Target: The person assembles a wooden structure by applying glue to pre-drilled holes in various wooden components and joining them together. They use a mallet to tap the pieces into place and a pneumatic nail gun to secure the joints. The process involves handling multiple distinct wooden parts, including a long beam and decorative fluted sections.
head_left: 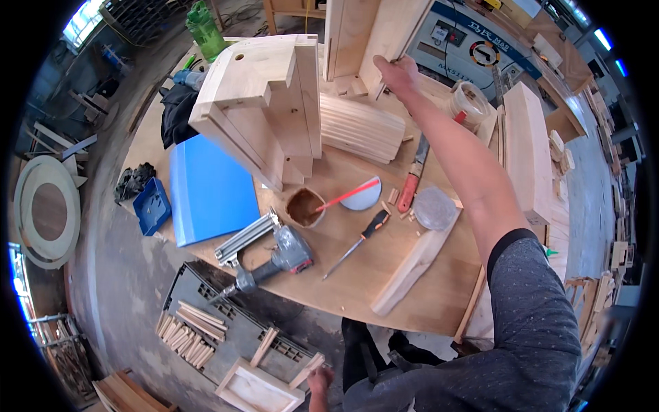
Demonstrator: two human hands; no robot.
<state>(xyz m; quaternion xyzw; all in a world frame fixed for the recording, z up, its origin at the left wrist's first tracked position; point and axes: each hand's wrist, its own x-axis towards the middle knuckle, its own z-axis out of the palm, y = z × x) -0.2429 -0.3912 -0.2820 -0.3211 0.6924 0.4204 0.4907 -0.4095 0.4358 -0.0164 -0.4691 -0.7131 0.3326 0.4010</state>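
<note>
My right hand (399, 74) reaches far across the table, its fingers closed beside the edge of a tall wooden box-like piece (374, 41). What it holds, if anything, is too small to make out; a thin dark line shows just below. Low down at the left, my left hand (320, 380) is closed on one leg of a small wooden frame (264, 386) with a pale panel. That frame lies over a grey plastic pallet (274, 353). A second notched wooden piece (288, 103) stands upright on the table, with a ribbed wooden slab (360, 128) beside it.
On the wooden table (439, 275) lie a nail gun (278, 257), a screwdriver (358, 242), a red-handled chisel (410, 187), a cup of brown paste (302, 208) with a red stick and a blue box (206, 189). Several wooden sticks (185, 341) rest on the pallet.
</note>
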